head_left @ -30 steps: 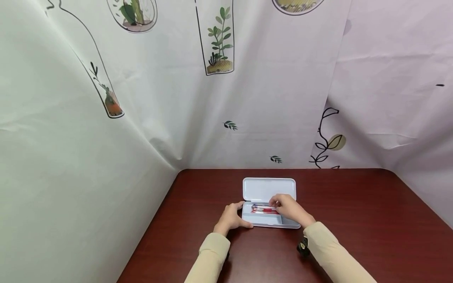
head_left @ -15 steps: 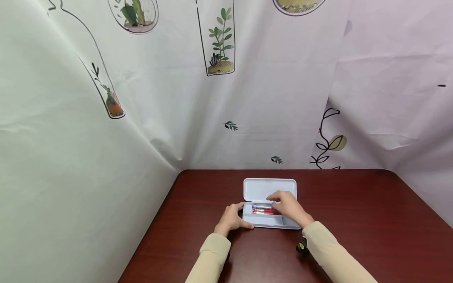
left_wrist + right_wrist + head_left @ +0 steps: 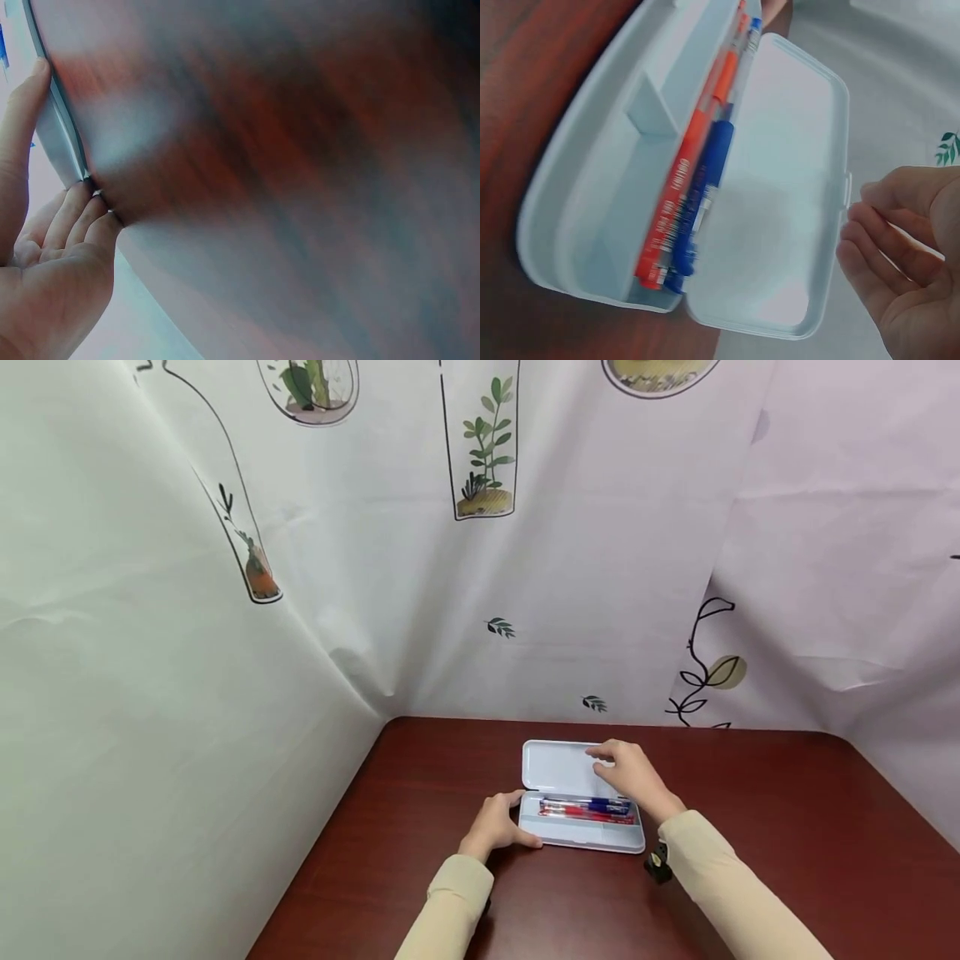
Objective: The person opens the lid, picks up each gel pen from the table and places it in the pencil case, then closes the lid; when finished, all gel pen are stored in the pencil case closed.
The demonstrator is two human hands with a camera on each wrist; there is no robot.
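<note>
A white pencil case [image 3: 558, 832] lies unfolded on the table, its lid [image 3: 557, 765] tipped back. Inside its rear compartment are a red pen [image 3: 676, 174] and blue pens [image 3: 709, 166], side by side. My left hand [image 3: 495, 824] grips the case's left end, thumb at the front corner and fingers at the back. Over the lid's right part is my right hand [image 3: 632, 777], holding nothing, thumb and forefinger apart. In the right wrist view its bent fingertips are close to the lid's outer edge; whether they touch it I cannot tell.
Dark reddish-brown tabletop [image 3: 570, 902] surrounds the case. A small divider [image 3: 649, 112] splits the case's front compartment. Pale printed cloth [image 3: 420, 635] hangs behind the table and along its left side.
My right hand has lifted away from the pens and moved back over the lid, uncovering the blue pens. The left hand stays at the case's left end. The head view has shifted slightly.
</note>
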